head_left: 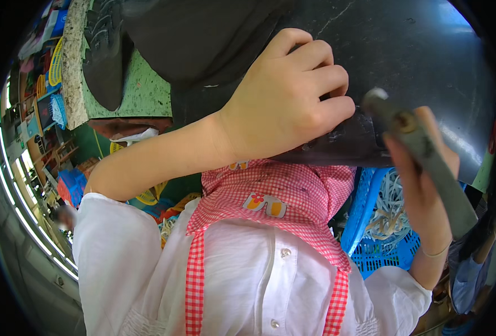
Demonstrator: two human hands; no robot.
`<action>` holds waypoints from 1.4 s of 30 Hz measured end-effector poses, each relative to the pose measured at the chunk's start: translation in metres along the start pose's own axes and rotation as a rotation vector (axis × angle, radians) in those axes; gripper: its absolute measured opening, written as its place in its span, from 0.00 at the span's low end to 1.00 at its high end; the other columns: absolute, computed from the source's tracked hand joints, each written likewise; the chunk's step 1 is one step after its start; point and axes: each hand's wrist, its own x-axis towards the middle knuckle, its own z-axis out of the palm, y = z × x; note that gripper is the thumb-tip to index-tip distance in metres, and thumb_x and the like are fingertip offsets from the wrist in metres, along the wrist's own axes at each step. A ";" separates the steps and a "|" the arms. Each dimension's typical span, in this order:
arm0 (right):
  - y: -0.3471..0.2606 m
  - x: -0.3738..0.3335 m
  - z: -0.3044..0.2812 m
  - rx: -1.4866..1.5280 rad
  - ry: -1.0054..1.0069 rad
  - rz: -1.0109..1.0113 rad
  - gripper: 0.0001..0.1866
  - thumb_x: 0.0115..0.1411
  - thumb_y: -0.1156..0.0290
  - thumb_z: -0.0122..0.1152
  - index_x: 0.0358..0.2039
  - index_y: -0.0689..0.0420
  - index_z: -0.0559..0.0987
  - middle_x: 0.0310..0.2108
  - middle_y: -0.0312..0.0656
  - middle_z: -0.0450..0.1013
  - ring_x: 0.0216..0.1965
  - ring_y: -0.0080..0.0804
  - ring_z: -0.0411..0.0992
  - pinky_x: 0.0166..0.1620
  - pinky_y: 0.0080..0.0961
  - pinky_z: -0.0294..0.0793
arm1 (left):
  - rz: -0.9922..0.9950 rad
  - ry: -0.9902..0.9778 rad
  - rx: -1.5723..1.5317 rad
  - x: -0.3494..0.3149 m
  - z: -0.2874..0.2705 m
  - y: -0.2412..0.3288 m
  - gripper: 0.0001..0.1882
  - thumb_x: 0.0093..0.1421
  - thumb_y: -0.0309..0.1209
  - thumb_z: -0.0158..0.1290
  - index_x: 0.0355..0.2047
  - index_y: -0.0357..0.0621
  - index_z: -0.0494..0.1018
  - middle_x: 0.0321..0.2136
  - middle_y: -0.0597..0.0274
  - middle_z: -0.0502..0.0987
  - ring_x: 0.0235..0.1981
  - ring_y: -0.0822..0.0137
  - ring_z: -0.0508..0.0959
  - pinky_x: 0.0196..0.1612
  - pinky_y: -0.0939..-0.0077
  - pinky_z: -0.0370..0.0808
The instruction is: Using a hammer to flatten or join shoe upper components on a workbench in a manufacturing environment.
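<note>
Left hand [292,101]: grip curled near worktop's [393,45] front edge, perhaps steadying; contents, cannot tell.
Right hand [416,190]: clenched around hammer [425,154], apparently for control.

Bare left hand [298,95]: curled, its fingertips hidden from us; whether they pinch anything, we cannot tell.
Grey, elongated metal hammer [434,173]: blurred, its head hiding the handle from us.
Bare right hand [418,193]: softened by blur and partly behind the hammer.
Dark, round-edged flat piece [197,39]: cut off by the top edge; we cannot tell its material.
Blue, latticed plastic basket [364,207]: partly covered by the right forearm.
Person at far left [66,217]: too blurred for us to make out.
</note>
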 end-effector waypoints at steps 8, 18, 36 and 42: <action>0.008 -0.004 0.001 -0.052 -0.029 -0.148 0.16 0.58 0.81 0.58 0.47 0.70 0.71 0.26 0.43 0.72 0.23 0.24 0.66 0.26 0.23 0.66 | -0.209 0.019 -0.205 -0.009 -0.006 -0.001 0.08 0.41 0.30 0.64 0.24 0.53 0.77 0.33 0.74 0.74 0.39 0.66 0.70 0.44 0.70 0.61; -0.002 0.008 0.002 -0.058 -0.003 -0.096 0.07 0.59 0.77 0.56 0.38 0.65 0.71 0.21 0.44 0.64 0.19 0.33 0.61 0.23 0.23 0.62 | -0.089 0.040 0.088 -0.010 0.003 0.020 0.10 0.39 0.31 0.64 0.25 0.52 0.76 0.27 0.76 0.73 0.34 0.68 0.71 0.45 0.67 0.63; -0.002 0.002 0.011 -0.089 0.048 -0.216 0.06 0.59 0.79 0.57 0.34 0.66 0.70 0.19 0.43 0.64 0.18 0.26 0.59 0.23 0.25 0.60 | -0.287 0.123 -0.052 -0.031 -0.007 0.016 0.10 0.39 0.31 0.64 0.25 0.56 0.77 0.27 0.76 0.73 0.35 0.66 0.71 0.43 0.64 0.63; 0.003 0.005 0.006 -0.132 -0.217 -0.216 0.09 0.60 0.79 0.55 0.41 0.66 0.72 0.23 0.43 0.68 0.19 0.28 0.60 0.23 0.24 0.60 | -0.201 0.066 -0.005 -0.034 -0.008 0.016 0.07 0.42 0.30 0.62 0.24 0.54 0.77 0.28 0.77 0.74 0.35 0.67 0.71 0.42 0.66 0.63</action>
